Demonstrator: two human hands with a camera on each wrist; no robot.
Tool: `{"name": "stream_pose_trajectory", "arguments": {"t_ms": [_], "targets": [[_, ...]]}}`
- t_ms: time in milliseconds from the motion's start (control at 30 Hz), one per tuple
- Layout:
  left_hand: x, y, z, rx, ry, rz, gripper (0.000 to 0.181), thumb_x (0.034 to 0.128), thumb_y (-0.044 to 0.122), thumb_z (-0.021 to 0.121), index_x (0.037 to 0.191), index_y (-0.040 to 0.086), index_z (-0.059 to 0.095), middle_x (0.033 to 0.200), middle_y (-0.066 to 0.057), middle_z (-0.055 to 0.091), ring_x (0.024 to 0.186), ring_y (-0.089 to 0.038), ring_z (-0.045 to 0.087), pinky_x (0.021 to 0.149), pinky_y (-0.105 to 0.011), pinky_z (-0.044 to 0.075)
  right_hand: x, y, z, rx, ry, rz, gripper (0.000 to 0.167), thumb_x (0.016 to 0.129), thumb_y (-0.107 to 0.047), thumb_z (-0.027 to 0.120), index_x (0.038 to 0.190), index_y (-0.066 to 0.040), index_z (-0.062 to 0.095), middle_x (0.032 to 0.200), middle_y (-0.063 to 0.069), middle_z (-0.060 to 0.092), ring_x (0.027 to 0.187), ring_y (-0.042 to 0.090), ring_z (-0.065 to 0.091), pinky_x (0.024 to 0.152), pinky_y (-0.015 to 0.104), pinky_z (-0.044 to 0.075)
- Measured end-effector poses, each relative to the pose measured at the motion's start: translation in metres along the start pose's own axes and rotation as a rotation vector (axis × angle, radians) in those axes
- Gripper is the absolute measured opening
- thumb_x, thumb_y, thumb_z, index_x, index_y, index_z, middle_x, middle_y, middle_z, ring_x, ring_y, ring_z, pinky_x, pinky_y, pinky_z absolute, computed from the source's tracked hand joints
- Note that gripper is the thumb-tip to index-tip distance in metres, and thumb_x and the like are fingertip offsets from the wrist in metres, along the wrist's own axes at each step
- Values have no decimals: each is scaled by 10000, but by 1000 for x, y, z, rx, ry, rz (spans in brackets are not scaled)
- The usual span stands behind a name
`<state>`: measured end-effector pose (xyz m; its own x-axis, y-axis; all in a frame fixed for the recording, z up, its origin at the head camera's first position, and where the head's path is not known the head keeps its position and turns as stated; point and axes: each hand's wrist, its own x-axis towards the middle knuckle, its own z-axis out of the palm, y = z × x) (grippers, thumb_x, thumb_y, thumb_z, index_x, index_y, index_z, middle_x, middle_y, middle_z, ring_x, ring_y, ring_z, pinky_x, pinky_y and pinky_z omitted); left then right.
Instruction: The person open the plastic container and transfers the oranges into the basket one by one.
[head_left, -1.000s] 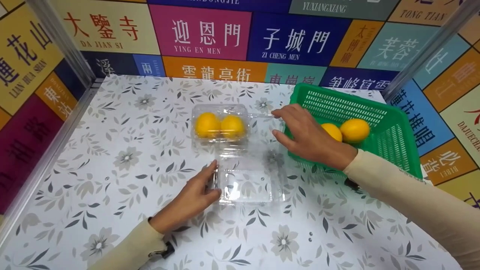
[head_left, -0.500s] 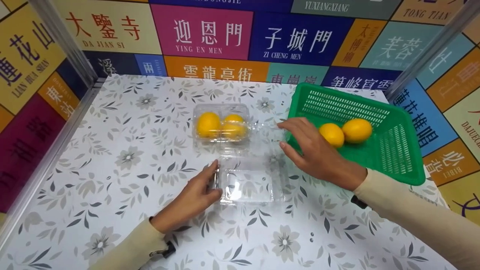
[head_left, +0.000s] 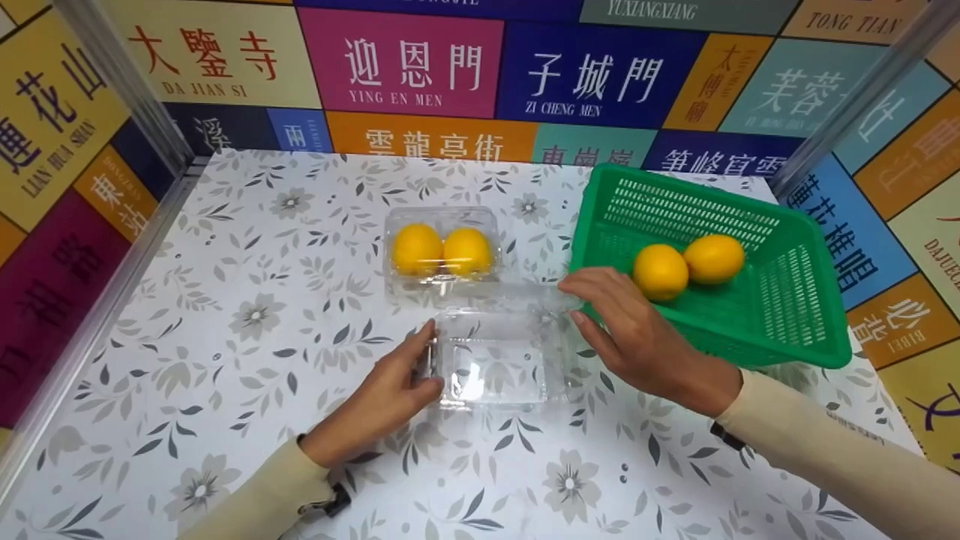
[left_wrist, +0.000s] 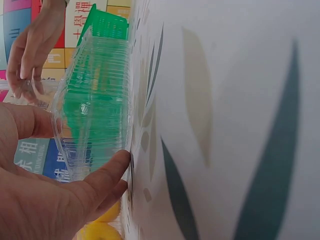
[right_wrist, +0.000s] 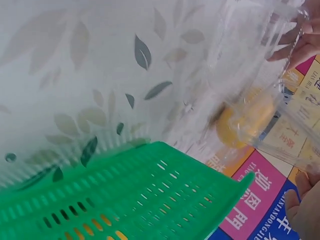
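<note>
Head view: touching clear rectangular plastic container (head_left: 499, 367) with outspread left grip (head_left: 386, 396), pinching lid (head_left: 519, 294) in right grip (head_left: 631, 330); likely flimsy, hold by rim (left_wrist: 56, 102).

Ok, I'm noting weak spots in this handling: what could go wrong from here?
The clear lid, held at one end by the right hand, might knock the box of two yellow fruits just behind. The clear tray looks empty and could slide, as the left hand seems only to steady its side. The right hand might also bump the nearby green basket.
</note>
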<state>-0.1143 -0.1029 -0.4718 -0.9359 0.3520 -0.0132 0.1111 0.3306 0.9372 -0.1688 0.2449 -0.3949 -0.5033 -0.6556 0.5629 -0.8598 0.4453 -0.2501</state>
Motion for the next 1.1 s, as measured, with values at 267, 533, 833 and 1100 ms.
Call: {"name": "stream_pose_trajectory", "arguments": {"t_ms": [267,533,833,1100], "targets": [[1,0,1,3,11,11,856,996,69,647,1731,-12,215,1781,-205,286,1651,-322,244,1302,-538,275,-10,-7,7,-14,44,-124,318,1172,-173,515,1342,36,683,1332,150,705,1243,354,645,1215,303,402],[0,1,1,-12,14,-12,870,995,73,647,1746,33,210,1770,-191,324,1567,-275,377,1244,-523,367,-23,-11,12,0,25,-177,310,1143,-207,576,1298,22,716,1310,146,712,1217,345,654,1166,341,436],[0,1,1,-18,15,-1,875,973,34,639,1735,-13,210,1759,-240,323,1572,-371,395,1225,-567,396,-39,-15,19,-26,-61,-202,255,1105,-212,632,1261,-43,742,1295,127,701,1218,313,651,1135,409,458],[-1,1,1,-60,16,-2,791,1024,-28,574,1729,-23,214,1754,-249,325,1567,-442,413,1257,-580,374,-49,-17,24,-35,-99,-189,251,1086,-219,672,1274,-73,749,1316,106,694,1240,295,646,1138,387,466]]}}
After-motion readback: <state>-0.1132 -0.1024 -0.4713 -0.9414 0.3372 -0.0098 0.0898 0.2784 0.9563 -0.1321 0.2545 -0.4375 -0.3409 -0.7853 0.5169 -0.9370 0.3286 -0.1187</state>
